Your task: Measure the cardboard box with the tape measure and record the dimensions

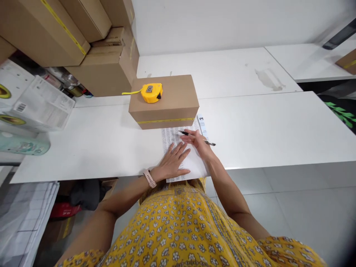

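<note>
My left hand [175, 160] lies flat with its fingers spread on a printed sheet of paper [194, 163] at the table's front edge. Dense rows of dark print cover the sheet's upper and left parts. Closed around a pen [210, 142], my right hand [196, 141] rests over the right side of the sheet. The pen's dark tip points left, above the print. Just beyond the sheet sits a closed cardboard box [178, 94] with yellow tape along its front, covering the sheet's far end. On the box lies a yellow tape measure [151, 92], its yellow strap hanging to the left.
Stacked cardboard boxes [102, 70] stand at the back left. A white carton [39, 100] and a mint-green bottle [25, 144] are at the left end. A blue-and-white card [203, 126] lies beside the sheet. The white table [264, 129] runs right, its front edge near my body.
</note>
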